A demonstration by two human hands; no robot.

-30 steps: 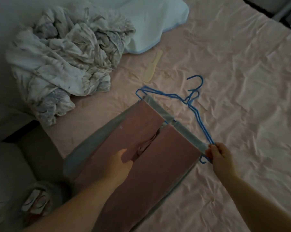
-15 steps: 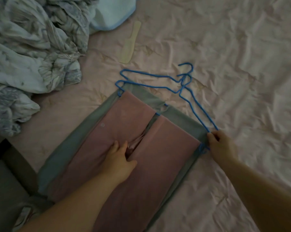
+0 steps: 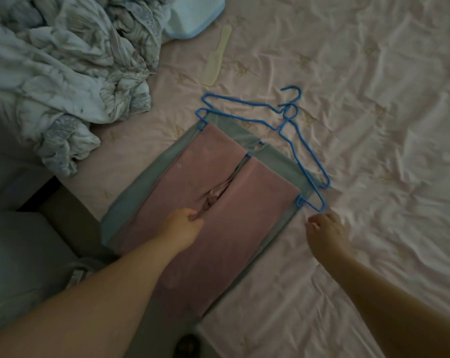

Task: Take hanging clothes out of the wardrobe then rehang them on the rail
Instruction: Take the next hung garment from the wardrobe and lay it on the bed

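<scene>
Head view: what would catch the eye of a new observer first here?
The blue wire hangers stand out on the pink bedsheet; pink trousers over a grey garment hang folded on them. The left hand pinches the trousers' middle fold, and the right hand hovers beside the hanger corner. A crumpled duvet fills the upper left.

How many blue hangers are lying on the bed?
2. One blue wire hanger carries the pink and grey clothes on its bar. The other lies bare just beyond it, hooks overlapping. More may be hidden under the fabric.
</scene>
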